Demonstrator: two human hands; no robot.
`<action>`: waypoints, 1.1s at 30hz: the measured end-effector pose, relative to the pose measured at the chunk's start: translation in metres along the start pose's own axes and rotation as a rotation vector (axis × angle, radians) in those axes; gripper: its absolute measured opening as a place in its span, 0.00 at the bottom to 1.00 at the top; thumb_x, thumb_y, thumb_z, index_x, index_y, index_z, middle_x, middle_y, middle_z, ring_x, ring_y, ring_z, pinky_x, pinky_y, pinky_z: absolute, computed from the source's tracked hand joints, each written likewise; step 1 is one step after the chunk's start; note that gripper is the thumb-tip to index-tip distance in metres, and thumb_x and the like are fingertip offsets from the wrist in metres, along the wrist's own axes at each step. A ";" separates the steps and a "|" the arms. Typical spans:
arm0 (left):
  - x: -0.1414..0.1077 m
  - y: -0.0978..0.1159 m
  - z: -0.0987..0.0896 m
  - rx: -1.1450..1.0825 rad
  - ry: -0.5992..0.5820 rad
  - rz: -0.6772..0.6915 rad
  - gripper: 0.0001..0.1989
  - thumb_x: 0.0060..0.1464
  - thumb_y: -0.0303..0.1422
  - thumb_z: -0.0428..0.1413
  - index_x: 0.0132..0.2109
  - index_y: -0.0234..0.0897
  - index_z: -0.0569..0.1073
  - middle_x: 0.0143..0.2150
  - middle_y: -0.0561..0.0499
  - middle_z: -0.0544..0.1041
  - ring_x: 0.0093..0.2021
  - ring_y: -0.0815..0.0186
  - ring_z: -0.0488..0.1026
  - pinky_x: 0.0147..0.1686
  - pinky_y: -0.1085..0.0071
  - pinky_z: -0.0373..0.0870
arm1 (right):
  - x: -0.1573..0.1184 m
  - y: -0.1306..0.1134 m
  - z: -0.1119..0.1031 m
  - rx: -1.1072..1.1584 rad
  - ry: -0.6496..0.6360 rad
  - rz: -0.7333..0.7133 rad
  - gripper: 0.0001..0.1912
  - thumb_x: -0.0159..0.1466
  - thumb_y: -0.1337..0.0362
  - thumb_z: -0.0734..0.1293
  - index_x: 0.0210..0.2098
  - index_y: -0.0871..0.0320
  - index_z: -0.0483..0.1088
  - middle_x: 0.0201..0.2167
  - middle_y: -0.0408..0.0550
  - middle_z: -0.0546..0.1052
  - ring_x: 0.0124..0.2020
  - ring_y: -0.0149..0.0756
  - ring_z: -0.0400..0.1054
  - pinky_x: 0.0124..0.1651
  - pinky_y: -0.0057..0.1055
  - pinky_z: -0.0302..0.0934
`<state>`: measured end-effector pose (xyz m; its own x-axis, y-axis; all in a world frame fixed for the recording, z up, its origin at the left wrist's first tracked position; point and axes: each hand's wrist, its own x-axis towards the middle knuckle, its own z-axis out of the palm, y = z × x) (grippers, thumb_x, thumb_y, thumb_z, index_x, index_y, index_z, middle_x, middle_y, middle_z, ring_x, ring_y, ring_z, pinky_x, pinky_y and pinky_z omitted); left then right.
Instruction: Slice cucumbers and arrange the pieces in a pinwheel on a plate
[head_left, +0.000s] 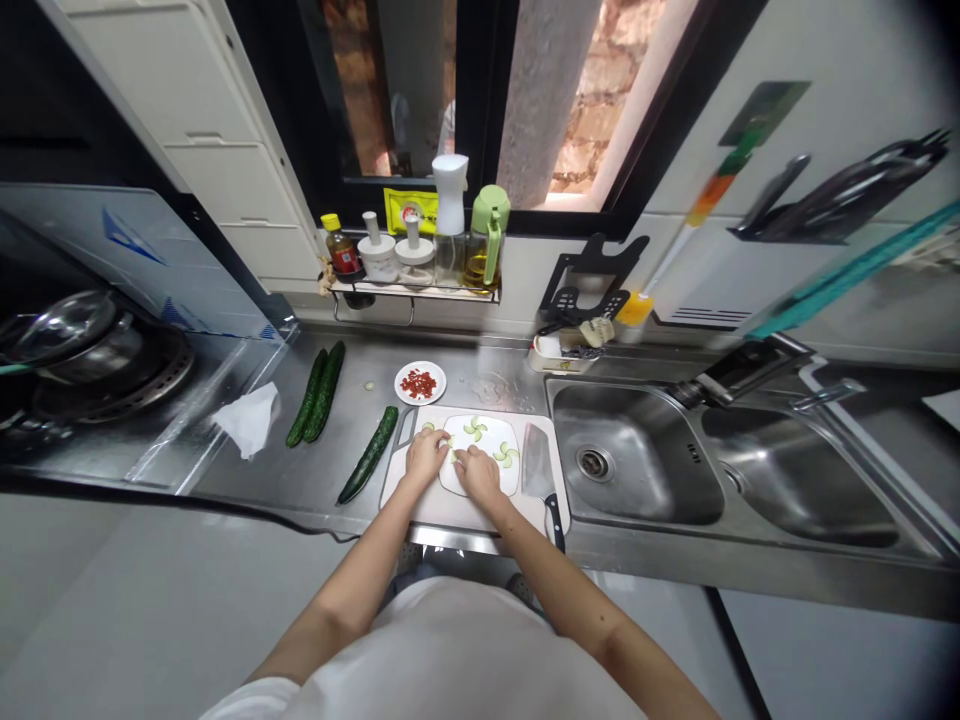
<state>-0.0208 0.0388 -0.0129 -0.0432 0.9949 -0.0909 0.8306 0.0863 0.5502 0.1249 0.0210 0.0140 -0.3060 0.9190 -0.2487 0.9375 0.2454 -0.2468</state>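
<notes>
A white squarish plate [498, 427] lies on a pale cutting board [402, 503], with thin green-edged cucumber slices [475, 430] fanned into pinwheels at its top and right. Over the plate's left side, my left hand [426, 460] has its fingers bent and pinched at a small cucumber slice. My right hand [478, 474] meets it from the right, its fingertips closed on a pale slice at the plate's surface. The fingers partly hide these slices. Another bit of cucumber shows just beyond my left hand. A cleaver [537, 462] with a black handle rests at the board's right side.
One whole cucumber [368, 455] lies left of the board, two more [316, 392] farther left near a white cloth [250, 418]. Behind the board stands a small dish [400, 384] of chopped red pieces. A double sink [637, 450] is at right, a stove pot [71, 335] at far left.
</notes>
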 end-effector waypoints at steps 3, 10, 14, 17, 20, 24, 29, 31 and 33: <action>0.002 0.002 0.000 0.030 -0.017 0.013 0.12 0.56 0.33 0.54 0.46 0.45 0.77 0.42 0.48 0.71 0.44 0.63 0.69 0.44 0.70 0.63 | 0.001 0.000 0.001 -0.015 0.002 0.000 0.17 0.69 0.61 0.56 0.52 0.53 0.70 0.44 0.52 0.72 0.45 0.39 0.67 0.42 0.31 0.55; 0.006 0.004 -0.001 0.078 -0.053 0.013 0.12 0.58 0.34 0.53 0.45 0.44 0.78 0.41 0.47 0.71 0.45 0.63 0.68 0.43 0.71 0.63 | 0.003 -0.001 0.001 -0.025 0.008 0.004 0.17 0.69 0.61 0.56 0.52 0.53 0.70 0.43 0.52 0.73 0.44 0.38 0.67 0.42 0.31 0.54; 0.006 0.004 -0.001 0.090 -0.052 0.017 0.12 0.58 0.33 0.52 0.45 0.44 0.79 0.42 0.47 0.71 0.45 0.63 0.69 0.43 0.71 0.63 | 0.004 -0.002 0.002 -0.026 0.008 0.010 0.17 0.69 0.61 0.55 0.52 0.53 0.70 0.43 0.52 0.73 0.44 0.38 0.67 0.42 0.31 0.54; 0.006 0.004 -0.001 0.093 -0.047 0.023 0.12 0.58 0.32 0.52 0.45 0.44 0.79 0.42 0.47 0.71 0.45 0.63 0.69 0.44 0.71 0.63 | 0.004 -0.002 0.002 -0.024 0.010 0.011 0.17 0.69 0.61 0.55 0.53 0.52 0.70 0.43 0.52 0.73 0.44 0.38 0.67 0.41 0.31 0.54; 0.007 0.004 -0.002 0.095 -0.055 0.022 0.12 0.58 0.32 0.52 0.45 0.44 0.79 0.42 0.47 0.71 0.45 0.64 0.69 0.44 0.71 0.63 | 0.005 -0.002 0.002 -0.020 0.005 0.017 0.18 0.69 0.61 0.55 0.53 0.51 0.70 0.44 0.51 0.73 0.44 0.38 0.67 0.41 0.31 0.54; 0.008 0.005 -0.003 0.102 -0.060 0.013 0.12 0.58 0.32 0.52 0.44 0.44 0.79 0.42 0.47 0.71 0.45 0.63 0.69 0.43 0.71 0.63 | 0.005 -0.003 0.001 -0.015 -0.008 0.027 0.17 0.69 0.61 0.56 0.53 0.52 0.70 0.44 0.51 0.72 0.44 0.37 0.67 0.42 0.30 0.54; 0.008 0.007 -0.005 0.105 -0.060 0.017 0.12 0.59 0.32 0.52 0.45 0.45 0.79 0.42 0.47 0.71 0.46 0.63 0.69 0.44 0.71 0.64 | 0.004 -0.004 -0.001 -0.010 -0.006 0.032 0.17 0.70 0.61 0.56 0.54 0.52 0.69 0.45 0.51 0.72 0.44 0.37 0.67 0.42 0.30 0.54; 0.007 0.007 -0.005 0.104 -0.061 0.015 0.12 0.59 0.32 0.52 0.45 0.44 0.79 0.43 0.47 0.71 0.46 0.63 0.69 0.44 0.70 0.64 | 0.004 -0.004 -0.001 -0.012 -0.004 0.031 0.17 0.70 0.61 0.55 0.54 0.52 0.69 0.45 0.51 0.72 0.44 0.37 0.67 0.42 0.30 0.54; 0.007 0.008 -0.006 0.103 -0.065 0.009 0.12 0.58 0.32 0.52 0.45 0.44 0.79 0.43 0.47 0.71 0.47 0.62 0.69 0.44 0.70 0.64 | 0.004 -0.004 -0.002 -0.013 -0.004 0.031 0.17 0.70 0.61 0.55 0.54 0.52 0.69 0.44 0.51 0.72 0.44 0.37 0.67 0.42 0.30 0.54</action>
<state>-0.0178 0.0469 -0.0039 -0.0025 0.9899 -0.1418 0.8835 0.0686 0.4633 0.1199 0.0239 0.0157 -0.2779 0.9248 -0.2598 0.9485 0.2212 -0.2269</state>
